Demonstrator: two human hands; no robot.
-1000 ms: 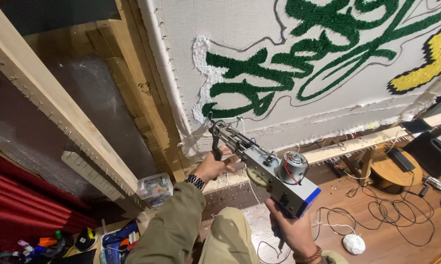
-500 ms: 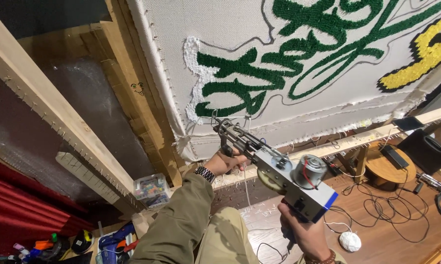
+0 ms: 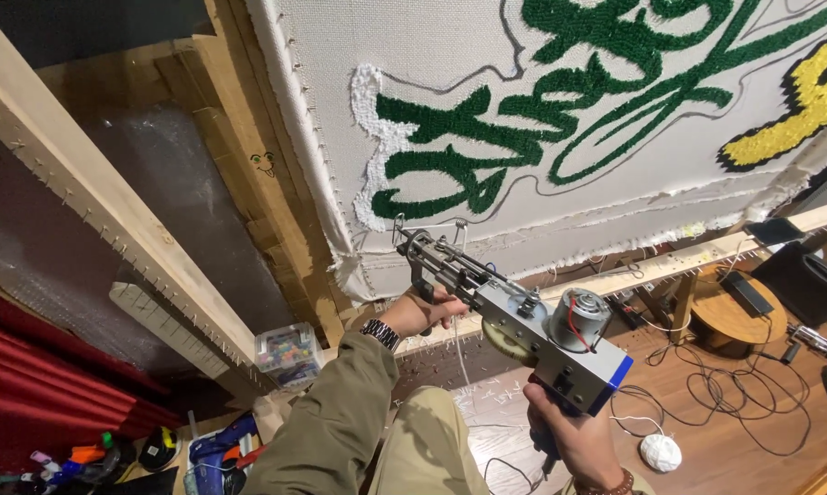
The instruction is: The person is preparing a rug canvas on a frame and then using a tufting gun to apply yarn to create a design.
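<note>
A person's left hand (image 3: 429, 310), fingers closed on the front handle, and right hand (image 3: 574, 440), gripping the rear grip, steady a tufting gun (image 3: 514, 316) just below the stretched backing cloth (image 3: 523, 211). Its needle now sits nearer the green tufted lettering (image 3: 459, 147) than a second ago, as the view shifts leftward.

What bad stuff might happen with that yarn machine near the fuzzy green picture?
The tufting gun has an open gear and motor close to the left hand, so fingers or loose white yarn might catch. Its needle tip sits by the cloth's bare lower edge, where a slip could tear it. Cables on the floor might trip feet.
</note>
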